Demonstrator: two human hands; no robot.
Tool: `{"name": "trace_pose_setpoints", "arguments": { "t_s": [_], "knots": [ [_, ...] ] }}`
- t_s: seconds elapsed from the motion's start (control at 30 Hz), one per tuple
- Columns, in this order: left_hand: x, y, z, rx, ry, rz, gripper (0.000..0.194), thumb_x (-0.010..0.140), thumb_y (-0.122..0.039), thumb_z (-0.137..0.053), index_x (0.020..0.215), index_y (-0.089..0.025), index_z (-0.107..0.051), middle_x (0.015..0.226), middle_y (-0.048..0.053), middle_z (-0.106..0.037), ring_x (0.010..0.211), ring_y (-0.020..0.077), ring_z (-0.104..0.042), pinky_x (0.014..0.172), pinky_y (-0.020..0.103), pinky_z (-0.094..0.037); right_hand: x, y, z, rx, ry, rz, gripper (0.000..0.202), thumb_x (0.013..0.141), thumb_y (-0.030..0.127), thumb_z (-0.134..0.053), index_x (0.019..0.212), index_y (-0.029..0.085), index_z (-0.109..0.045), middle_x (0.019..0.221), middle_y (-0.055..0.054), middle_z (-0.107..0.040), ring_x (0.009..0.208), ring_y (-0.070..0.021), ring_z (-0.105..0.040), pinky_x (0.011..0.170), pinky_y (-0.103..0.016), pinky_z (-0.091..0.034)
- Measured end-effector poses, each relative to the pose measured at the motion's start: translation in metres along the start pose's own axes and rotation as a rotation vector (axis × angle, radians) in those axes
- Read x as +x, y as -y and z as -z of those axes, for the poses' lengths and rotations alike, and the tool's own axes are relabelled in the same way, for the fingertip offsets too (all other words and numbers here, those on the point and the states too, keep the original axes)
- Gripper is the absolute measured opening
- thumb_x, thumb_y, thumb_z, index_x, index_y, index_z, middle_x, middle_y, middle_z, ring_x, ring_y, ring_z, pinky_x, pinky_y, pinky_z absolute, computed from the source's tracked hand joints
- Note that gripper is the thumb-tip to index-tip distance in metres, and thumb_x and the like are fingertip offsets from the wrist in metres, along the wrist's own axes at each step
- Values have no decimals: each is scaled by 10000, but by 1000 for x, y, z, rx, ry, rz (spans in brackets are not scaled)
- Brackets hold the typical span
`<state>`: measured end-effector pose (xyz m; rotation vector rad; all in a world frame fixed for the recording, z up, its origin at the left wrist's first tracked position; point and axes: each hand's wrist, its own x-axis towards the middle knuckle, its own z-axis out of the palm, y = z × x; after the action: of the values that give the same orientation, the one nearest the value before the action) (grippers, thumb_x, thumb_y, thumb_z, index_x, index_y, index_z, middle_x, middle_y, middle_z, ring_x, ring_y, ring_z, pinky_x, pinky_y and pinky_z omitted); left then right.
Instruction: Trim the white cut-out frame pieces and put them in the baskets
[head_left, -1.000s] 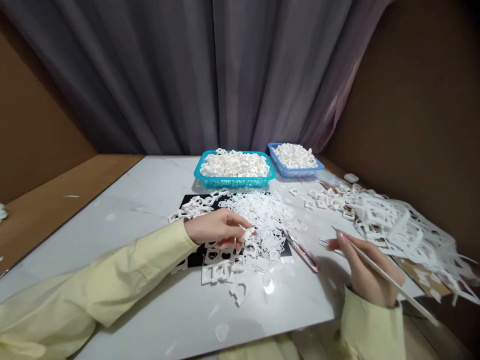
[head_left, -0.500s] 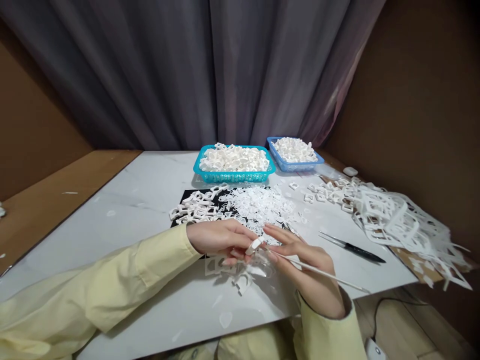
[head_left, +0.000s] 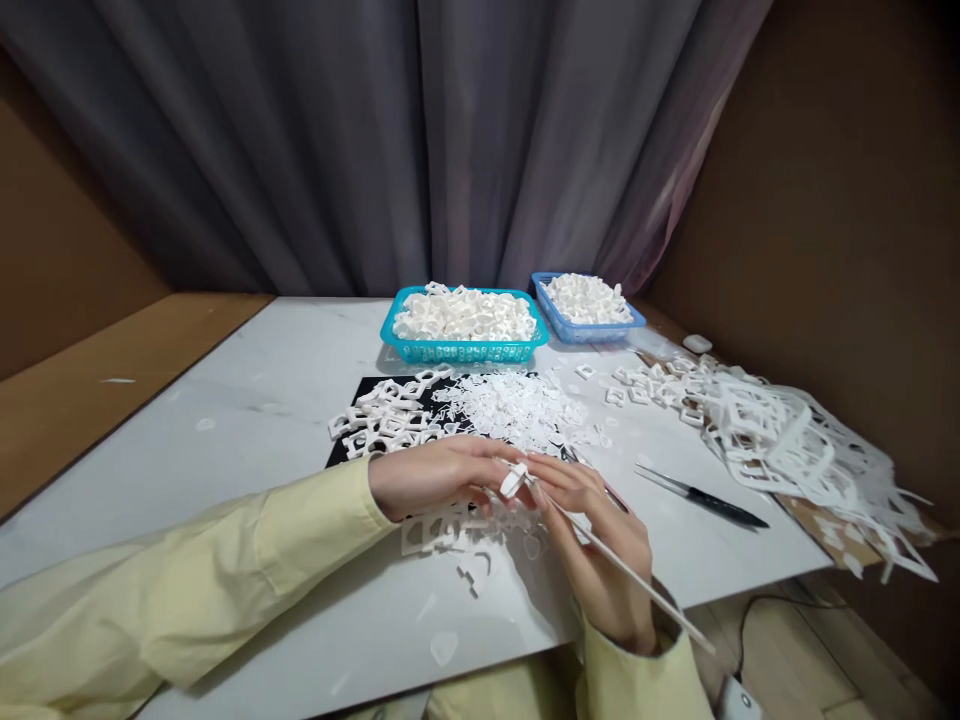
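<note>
My left hand [head_left: 442, 475] is closed, with a small white plastic piece [head_left: 514, 481] pinched at its fingertips. My right hand [head_left: 604, 550] meets it from the right, its fingertips touching the piece's side. A thin white stick [head_left: 649, 592] lies across my right hand, gripped near its upper end, and slants down past the wrist. Below the hands, loose white cut-out pieces [head_left: 472, 572] lie on the tabletop. Just beyond them spreads a heap of tiny white scraps [head_left: 517, 408], beside white frame-shaped pieces [head_left: 390, 410] on a black mat [head_left: 367, 386].
A teal basket [head_left: 469, 352] and a blue basket [head_left: 600, 332], both heaped with white pieces, stand at the back. Black-handled tweezers [head_left: 720, 505] lie at right, near a tangle of white strips [head_left: 795, 440]. More small white frames [head_left: 637, 388] are scattered behind them.
My right hand has shifted slightly left and down, and its fingers have come closer to my left hand. The stick now slants more steeply downward. The white piece has turned a little.
</note>
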<state>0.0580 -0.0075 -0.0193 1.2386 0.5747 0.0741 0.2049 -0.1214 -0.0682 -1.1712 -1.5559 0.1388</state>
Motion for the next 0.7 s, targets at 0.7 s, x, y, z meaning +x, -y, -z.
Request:
{"name": "trace_pose_setpoints", "arguments": {
  "t_s": [0.7],
  "knots": [
    [2,3,-7,190,-123,-215,158,813,-297,-580,743,-179,-501,670,-42,-569,662,109,-558,652,244,-399,0,1,3,31,32,50,243,819,46,-522,984,198,-616,1098,-103,-659,1043,-229,-611,824,-390,-513]
  ]
}}
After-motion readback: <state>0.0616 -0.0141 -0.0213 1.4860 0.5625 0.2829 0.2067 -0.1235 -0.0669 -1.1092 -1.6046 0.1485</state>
